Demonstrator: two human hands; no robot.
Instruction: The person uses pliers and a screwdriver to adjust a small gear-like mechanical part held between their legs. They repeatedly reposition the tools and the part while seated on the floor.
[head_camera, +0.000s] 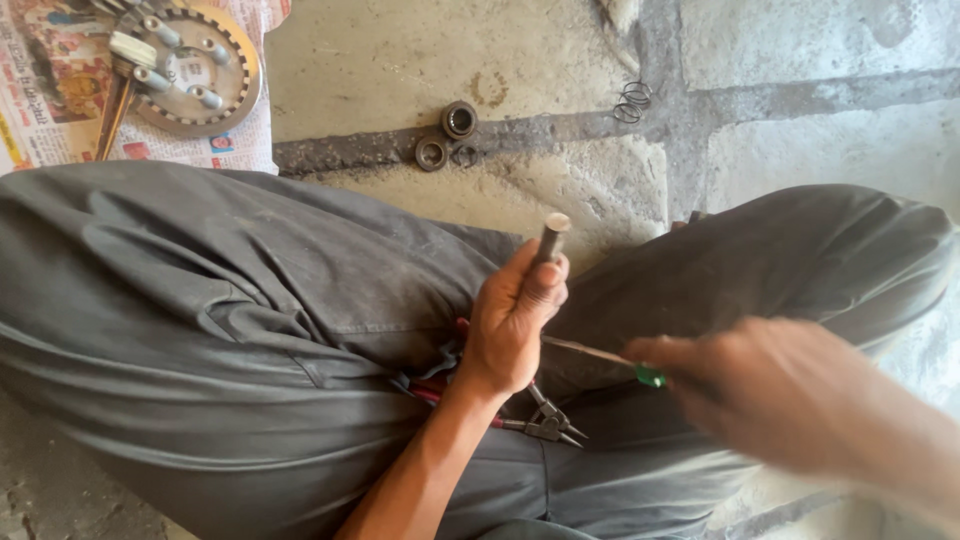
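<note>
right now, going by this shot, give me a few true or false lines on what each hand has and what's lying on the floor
1. The left hand grips a dark metal rod held upright. True.
2. The right hand is bare and holds nothing. False: it holds a slim tool with a green collar, its tip pointing toward the left hand.
3. A pair of pliers lies on the person's lap. True.
4. The coil spring sits on the newspaper. False: it lies on the bare concrete floor.
5. Two ring-shaped bearings lie on the floor. True.
6. The round clutch plate rests on the lap. False: it is on the newspaper.
</note>
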